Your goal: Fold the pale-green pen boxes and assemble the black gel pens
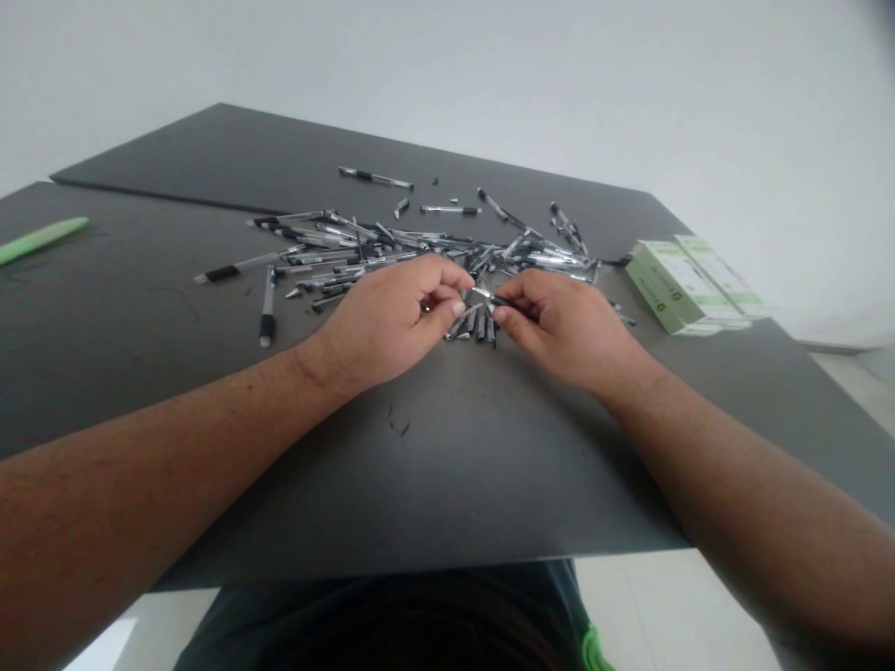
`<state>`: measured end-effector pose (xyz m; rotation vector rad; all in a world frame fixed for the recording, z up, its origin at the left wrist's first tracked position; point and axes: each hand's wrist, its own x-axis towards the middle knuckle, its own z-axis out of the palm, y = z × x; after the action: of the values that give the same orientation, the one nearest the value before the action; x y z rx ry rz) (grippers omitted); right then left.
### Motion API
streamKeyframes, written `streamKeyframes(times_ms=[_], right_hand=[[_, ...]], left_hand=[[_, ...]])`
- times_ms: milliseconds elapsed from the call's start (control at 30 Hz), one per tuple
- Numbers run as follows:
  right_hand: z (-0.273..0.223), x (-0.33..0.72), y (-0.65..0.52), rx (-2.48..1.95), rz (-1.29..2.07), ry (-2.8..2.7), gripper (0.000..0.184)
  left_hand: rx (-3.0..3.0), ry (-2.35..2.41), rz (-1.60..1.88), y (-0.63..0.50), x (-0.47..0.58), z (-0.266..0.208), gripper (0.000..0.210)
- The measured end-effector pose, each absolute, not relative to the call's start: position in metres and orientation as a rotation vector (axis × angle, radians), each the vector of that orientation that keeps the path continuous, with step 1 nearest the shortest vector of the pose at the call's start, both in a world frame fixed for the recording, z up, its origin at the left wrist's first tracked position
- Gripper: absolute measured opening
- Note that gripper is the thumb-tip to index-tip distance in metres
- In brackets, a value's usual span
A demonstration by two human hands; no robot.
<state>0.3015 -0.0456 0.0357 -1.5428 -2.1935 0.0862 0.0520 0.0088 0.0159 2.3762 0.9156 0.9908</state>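
Note:
Over the front edge of a heap of clear-barrelled gel pens [336, 258], my two hands come close together. My right hand [570, 321] is closed around a pen [509, 303], whose black grip lies in the fingers and whose pale tip points left. Thumb and fingertips of my left hand [402, 312] are pinched near that tip; what lies between them, if anything, is too small to make out. Several pen caps [481, 324] lie on the table just below the hands.
The dark grey table [419, 503] carries two green-and-white boxes [681, 284] on the right. A light green long object [42, 239] lies at the far left. Loose pens lie around the heap, such as a pen [268, 308] at its left and another pen [376, 178] behind.

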Motion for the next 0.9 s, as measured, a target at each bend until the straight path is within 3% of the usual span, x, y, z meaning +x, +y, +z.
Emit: streamKeyframes(times_ms=[167,367,767,900], right_hand=[[0.032,0.314,-0.034,-1.740,0.092,-2.175,0.017],[0.021,0.313,-0.036,-1.617,0.088,-2.370,0.029],[0.022,0.310,-0.037,-1.678,0.058,-2.471,0.014],[0.024,0.311,-0.039,-1.709,0.047,-2.493,0.022]], left_hand=[[2.318,1.015,1.066,0.009,0.053,0.014,0.025],[2.334,1.006,1.053,0.009,0.053,0.012,0.024],[2.375,0.920,1.051,0.013,0.052,0.009,0.023],[2.375,0.909,1.052,0.013,0.052,0.007,0.022]])
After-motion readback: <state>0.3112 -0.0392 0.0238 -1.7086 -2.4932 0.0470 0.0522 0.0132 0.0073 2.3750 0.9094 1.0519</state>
